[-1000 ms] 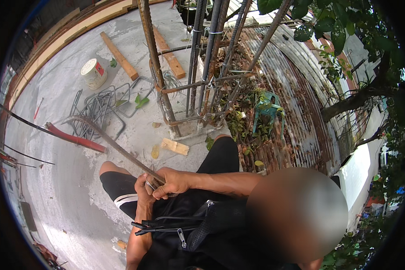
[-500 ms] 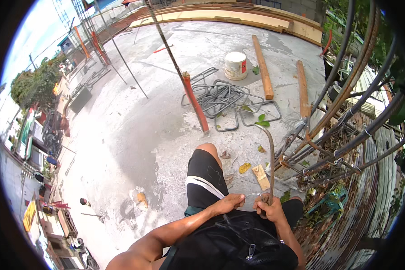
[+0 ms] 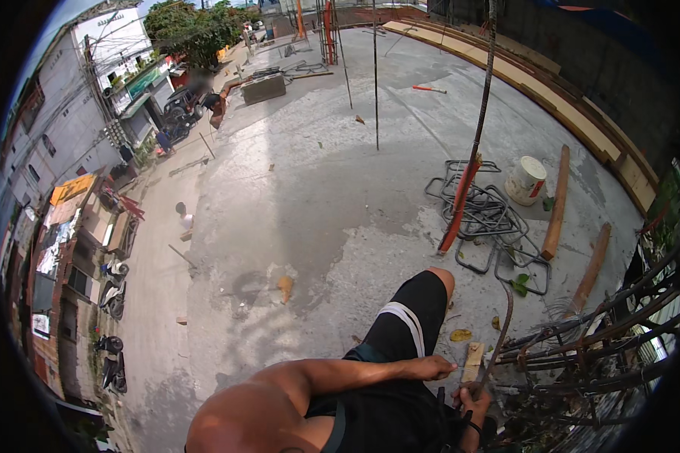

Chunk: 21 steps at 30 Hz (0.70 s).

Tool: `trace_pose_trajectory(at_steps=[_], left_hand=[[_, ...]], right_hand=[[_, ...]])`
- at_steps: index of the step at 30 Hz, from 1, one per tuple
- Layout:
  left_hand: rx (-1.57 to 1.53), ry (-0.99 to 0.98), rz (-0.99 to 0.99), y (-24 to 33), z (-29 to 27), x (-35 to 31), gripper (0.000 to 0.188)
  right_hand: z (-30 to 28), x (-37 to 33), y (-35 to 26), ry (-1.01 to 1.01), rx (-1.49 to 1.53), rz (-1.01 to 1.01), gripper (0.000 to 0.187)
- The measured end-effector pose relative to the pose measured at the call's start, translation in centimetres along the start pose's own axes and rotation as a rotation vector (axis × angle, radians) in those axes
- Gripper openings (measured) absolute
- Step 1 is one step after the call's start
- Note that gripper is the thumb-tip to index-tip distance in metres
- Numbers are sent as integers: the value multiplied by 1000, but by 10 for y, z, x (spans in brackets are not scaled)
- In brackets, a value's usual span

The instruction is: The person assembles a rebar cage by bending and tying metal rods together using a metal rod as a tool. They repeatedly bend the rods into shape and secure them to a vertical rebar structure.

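Observation:
My left hand is closed in a pinch, with a thin piece of wire running from its fingertips toward the right. Just below and to the right, my right hand is wrapped round the lower part of a ribbed steel bar that curves upward. Both hands are in front of my bent knee in black shorts with a white band. A short wooden block lies on the concrete behind the wire.
A cage of steel rebar fills the right edge. Beyond my knee stand bent steel stirrups, an upright bar with an orange sleeve, a white bucket and a wooden beam. Left, the slab edge overlooks a street.
My view has swung left, so the slab things and both hands sit farther right. The wire loop between my hands now looks straighter. My right hand still grips the bar.

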<state>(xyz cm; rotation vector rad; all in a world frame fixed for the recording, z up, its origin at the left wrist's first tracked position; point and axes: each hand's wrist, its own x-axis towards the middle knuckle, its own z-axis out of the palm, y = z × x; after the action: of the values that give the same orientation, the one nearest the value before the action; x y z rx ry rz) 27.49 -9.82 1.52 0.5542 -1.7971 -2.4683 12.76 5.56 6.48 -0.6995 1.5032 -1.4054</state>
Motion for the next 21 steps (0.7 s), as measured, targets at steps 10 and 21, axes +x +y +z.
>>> trace_pose_trajectory(at_steps=[10, 21], left_hand=[[128, 19, 103, 24, 6, -4, 55], [439, 382, 443, 131, -35, -13, 53]], right_hand=[[-17, -6, 17, 135, -273, -24, 25], [-34, 20, -128, 97, -584, 367, 23]])
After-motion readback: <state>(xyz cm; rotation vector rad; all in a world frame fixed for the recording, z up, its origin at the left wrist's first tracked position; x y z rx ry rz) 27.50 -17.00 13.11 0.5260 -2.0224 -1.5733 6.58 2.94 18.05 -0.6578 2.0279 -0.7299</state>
